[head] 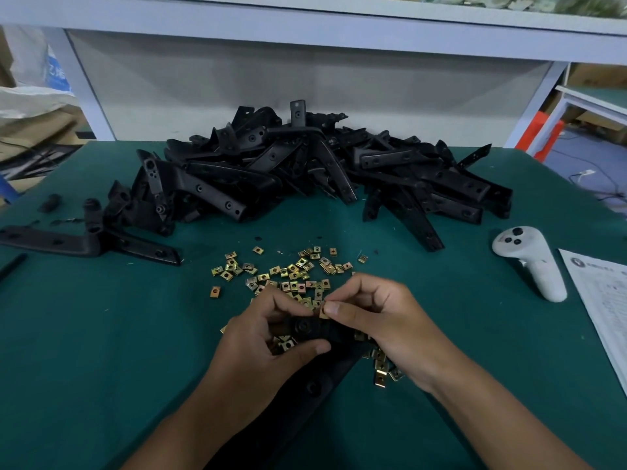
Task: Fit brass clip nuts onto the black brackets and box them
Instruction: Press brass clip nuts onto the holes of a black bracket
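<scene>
My left hand grips the upper end of a long black bracket that slants down toward me over the green mat. My right hand pinches a brass clip nut between thumb and forefinger at the bracket's top end. Several loose brass clip nuts lie scattered just beyond my hands, and a few more sit under my right wrist. A big heap of black brackets fills the back of the mat. No box is in view.
A separate black bracket lies flat at the left. A white hand controller rests at the right, beside a printed sheet at the mat's right edge. A grey panel and shelf frame close off the back.
</scene>
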`<control>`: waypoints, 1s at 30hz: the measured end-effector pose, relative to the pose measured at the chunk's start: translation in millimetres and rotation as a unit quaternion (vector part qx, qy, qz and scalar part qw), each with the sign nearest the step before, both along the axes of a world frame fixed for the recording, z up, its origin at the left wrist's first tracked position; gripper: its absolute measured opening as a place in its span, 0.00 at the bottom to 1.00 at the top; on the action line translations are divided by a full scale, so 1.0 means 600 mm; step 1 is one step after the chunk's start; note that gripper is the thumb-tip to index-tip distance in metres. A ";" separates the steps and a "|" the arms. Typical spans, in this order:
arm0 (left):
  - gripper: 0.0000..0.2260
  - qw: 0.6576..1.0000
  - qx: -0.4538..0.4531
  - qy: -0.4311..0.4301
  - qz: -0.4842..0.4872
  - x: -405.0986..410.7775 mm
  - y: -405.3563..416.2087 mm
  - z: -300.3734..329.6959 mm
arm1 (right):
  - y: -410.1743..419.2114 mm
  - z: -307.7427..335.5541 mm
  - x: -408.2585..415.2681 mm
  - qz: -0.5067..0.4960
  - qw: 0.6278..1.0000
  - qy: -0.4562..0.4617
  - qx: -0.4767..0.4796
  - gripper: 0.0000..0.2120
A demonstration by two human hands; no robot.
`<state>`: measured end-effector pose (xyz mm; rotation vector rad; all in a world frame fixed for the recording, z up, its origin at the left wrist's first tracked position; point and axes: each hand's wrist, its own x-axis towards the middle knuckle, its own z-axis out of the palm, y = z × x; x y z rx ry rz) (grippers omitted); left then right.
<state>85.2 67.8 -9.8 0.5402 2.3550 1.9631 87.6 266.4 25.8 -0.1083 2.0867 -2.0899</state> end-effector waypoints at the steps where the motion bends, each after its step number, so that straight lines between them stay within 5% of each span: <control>1: 0.15 1.000 0.003 -0.001 -0.001 0.001 0.000 0.000 | 0.000 0.000 0.000 0.002 1.000 -0.003 0.000 0.02; 14: 0.16 0.999 0.045 -0.025 0.011 0.000 0.003 0.001 | 0.002 0.001 0.001 0.017 1.000 -0.008 0.017 0.05; 30: 0.15 0.998 0.056 -0.014 0.009 0.001 0.003 0.009 | 0.005 -0.010 0.004 0.006 0.968 0.189 0.163 0.09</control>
